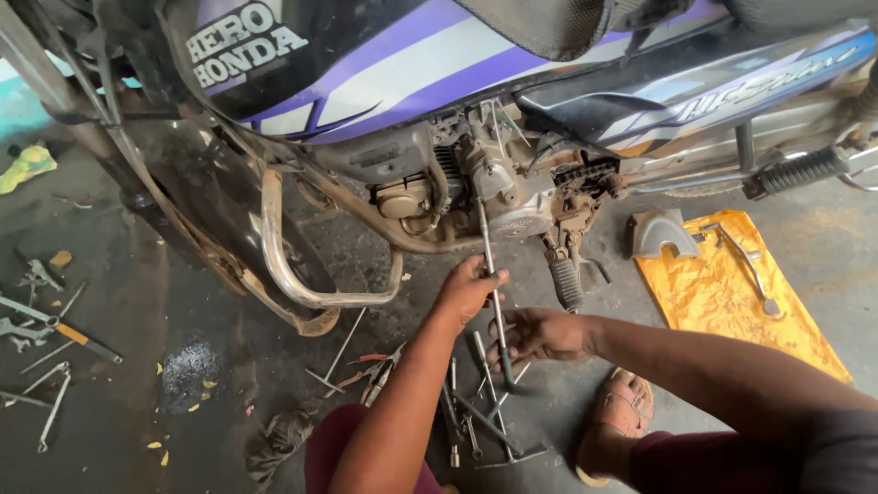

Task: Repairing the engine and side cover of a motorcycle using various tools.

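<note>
Both hands grasp a long T-handle wrench (494,284): left hand (468,288) mid-shaft, right hand (540,334) near its lower end. Its tip apparently meets the motorcycle engine (498,187) above.

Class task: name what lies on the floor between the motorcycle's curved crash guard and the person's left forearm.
In the head view, a thin T-handled wrench lies there on the dirty floor.

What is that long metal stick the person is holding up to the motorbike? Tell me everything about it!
The long metal tool is a thin, grey, shiny rod that looks like steel. It stands nearly upright, tilted slightly. Its top end meets the dirty engine of the motorcycle. The left hand grips it around the middle, and the right hand holds it lower down. Its bottom end pokes out below the right hand, above other tools lying on the floor.
</note>
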